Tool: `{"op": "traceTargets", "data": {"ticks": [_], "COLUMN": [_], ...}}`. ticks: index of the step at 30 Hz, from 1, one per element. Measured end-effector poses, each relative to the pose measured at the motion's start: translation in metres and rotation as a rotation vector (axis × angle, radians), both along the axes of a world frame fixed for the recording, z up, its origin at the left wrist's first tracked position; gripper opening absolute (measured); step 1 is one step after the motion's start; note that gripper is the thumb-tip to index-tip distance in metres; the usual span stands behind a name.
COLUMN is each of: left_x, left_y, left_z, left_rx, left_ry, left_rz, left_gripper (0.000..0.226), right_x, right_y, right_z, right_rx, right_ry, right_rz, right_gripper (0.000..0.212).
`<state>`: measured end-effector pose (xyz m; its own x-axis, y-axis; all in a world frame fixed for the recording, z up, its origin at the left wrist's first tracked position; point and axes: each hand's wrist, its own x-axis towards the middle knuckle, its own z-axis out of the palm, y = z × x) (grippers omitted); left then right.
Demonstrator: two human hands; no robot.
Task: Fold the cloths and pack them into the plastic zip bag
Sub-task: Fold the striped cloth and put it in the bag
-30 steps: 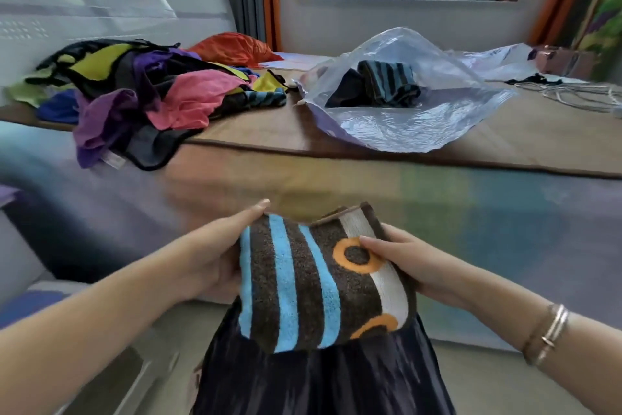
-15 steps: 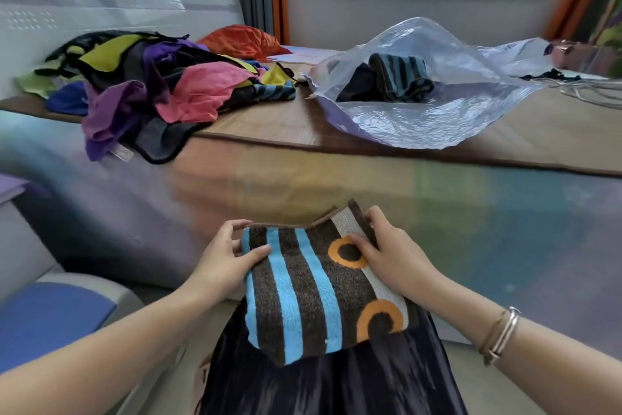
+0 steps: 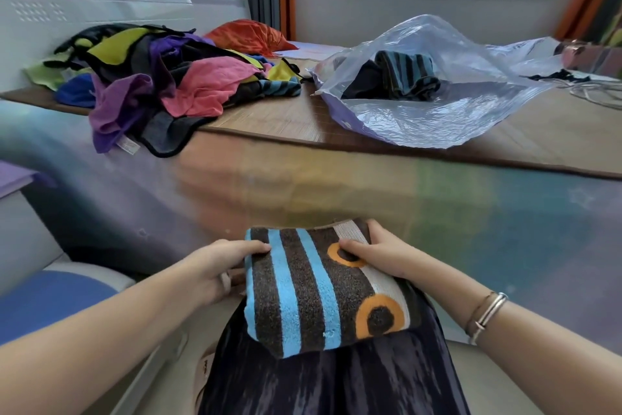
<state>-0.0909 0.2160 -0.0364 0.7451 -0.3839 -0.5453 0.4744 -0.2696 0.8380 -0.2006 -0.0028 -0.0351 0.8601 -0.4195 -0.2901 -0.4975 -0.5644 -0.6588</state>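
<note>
So the person's got a striped towel (image 3: 323,290) on their lap, brown with blue stripes and orange rings, already folded down into a chunky rectangle. The left hand (image 3: 215,271) grips its left edge, thumb lying flat on top and the other fingers tucked underneath, while the right hand (image 3: 373,254) presses down on the far right corner with fingers curled over the top by one orange ring. Looks like the fold on this one is basically finished and they're just squaring it up. The plastic zip bag (image 3: 447,91) sits up on the bamboo mat (image 3: 269,118), well apart from the lap, mouth gaping toward the pile, with a folded dark striped cloth (image 3: 407,78) already inside. The pile of unfolded cloths (image 3: 161,78) to its left is still big, so the job's probably early on. Next move likely calls for lifting the towel without letting the fold flop open, then reaching up and sliding it through the bag's mouth beside that packed one.
</note>
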Motion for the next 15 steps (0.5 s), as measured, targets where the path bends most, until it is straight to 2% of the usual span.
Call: {"op": "traceTargets", "data": {"ticks": [3,7,10,12,14,15], "left_x": [-0.004,-0.007,0.000,0.009,0.019,0.027], "left_y": [-0.012,-0.039,-0.069,-0.095,-0.123,-0.138], "left_z": [0.022,0.070,0.104,0.123,0.138,0.143], "left_rx": [-0.132,-0.332,-0.489,-0.547,-0.512,-0.455], "left_ry": [-0.071,-0.227,-0.306,-0.321,-0.409,-0.513], "left_rz": [-0.001,0.024,0.016,-0.024,-0.055,-0.059], "left_gripper": [0.025,0.042,0.045,0.039,0.033,0.030], "right_x": [-0.011,-0.027,-0.033,-0.032,-0.026,-0.021], "right_y": [0.003,-0.011,-0.031,-0.048,-0.068,-0.079], "right_z": [0.018,0.057,0.090,0.111,0.131,0.140], "right_rx": [0.214,0.615,0.805,0.819,0.777,0.765], "right_ry": [-0.245,-0.534,-0.513,-0.485,-0.506,-0.526], "right_rz": [-0.089,-0.231,-0.179,-0.185,-0.231,-0.264], "right_gripper": [0.042,0.040,0.028,0.025,0.024,0.021]}}
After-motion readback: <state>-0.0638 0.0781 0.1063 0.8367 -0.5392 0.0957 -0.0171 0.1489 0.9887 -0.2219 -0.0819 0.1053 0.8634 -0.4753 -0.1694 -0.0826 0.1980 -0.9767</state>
